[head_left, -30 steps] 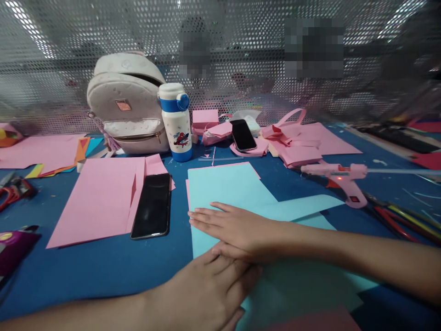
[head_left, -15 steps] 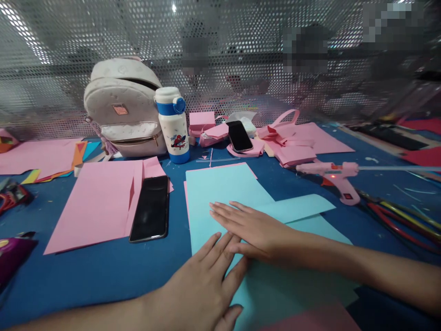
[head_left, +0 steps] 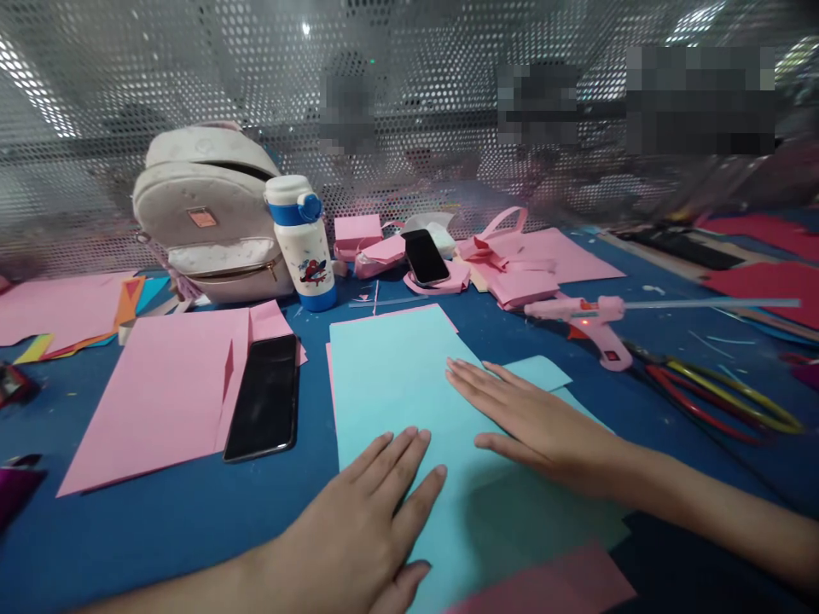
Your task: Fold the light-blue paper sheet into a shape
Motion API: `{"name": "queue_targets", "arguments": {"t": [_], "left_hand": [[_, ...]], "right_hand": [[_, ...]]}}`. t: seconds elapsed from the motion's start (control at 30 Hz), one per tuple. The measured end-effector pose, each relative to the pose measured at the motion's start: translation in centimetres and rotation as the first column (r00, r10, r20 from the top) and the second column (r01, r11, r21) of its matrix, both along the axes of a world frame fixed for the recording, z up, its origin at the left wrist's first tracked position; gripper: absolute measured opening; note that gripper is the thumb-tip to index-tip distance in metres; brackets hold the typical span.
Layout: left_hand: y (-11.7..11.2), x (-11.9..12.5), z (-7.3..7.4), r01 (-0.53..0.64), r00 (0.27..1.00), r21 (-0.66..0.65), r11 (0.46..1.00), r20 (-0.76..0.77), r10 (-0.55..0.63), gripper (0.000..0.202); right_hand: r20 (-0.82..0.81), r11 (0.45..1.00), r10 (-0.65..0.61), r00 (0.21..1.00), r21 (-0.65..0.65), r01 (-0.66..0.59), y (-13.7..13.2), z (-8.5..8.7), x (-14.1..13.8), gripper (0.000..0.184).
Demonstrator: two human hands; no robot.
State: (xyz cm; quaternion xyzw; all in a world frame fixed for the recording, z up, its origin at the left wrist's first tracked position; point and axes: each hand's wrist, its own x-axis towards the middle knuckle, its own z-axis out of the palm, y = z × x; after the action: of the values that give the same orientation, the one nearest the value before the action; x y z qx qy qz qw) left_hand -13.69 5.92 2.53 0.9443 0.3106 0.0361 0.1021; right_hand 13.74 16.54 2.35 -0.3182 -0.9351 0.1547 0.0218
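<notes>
A light blue paper sheet lies on the blue table in front of me, over a pink sheet whose edge shows beneath. My left hand rests flat on its near left part, fingers stretched out and slightly apart. My right hand lies flat on the right side of the sheet, fingers extended toward the far left, over a folded blue flap. Neither hand holds anything.
A black phone lies on pink paper at left. Behind stand a white backpack, a blue-capped bottle and a second phone. A pink glue gun, scissors and pink paper scraps lie at right. A perforated metal screen closes the back.
My right hand has slid rightward across the blue sheet, pressing the flap flatter. My left hand has moved forward and clear of the right one, fingers now spread on the paper.
</notes>
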Motion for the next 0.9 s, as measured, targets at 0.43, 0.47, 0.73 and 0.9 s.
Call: {"name": "queue_targets", "arguments": {"t": [0.43,0.47,0.73,0.9], "left_hand": [[5.3,-1.8,1.5,-0.363,0.887,-0.207,0.908,0.222,0.406,0.049],[5.4,-1.8,1.6,-0.363,0.880,-0.244,0.899,0.226,0.417,0.051],[8.7,-1.5,3.6,-0.212,0.869,-0.667,0.714,0.205,0.449,0.040],[7.9,-0.3,4.4,-0.143,0.843,-0.751,0.644,0.249,0.477,0.045]], "right_hand": [[0.069,1.000,-0.002,0.998,-0.021,0.003,2.6,4.5,-1.5,0.039],[0.072,1.000,0.016,0.997,-0.001,-0.016,2.5,4.6,-1.8,0.037],[0.039,0.886,0.156,0.987,0.437,-0.157,1.3,5.0,-3.5,0.032],[0.010,0.654,0.222,0.975,0.740,-0.156,0.7,4.0,-3.4,0.024]]}}
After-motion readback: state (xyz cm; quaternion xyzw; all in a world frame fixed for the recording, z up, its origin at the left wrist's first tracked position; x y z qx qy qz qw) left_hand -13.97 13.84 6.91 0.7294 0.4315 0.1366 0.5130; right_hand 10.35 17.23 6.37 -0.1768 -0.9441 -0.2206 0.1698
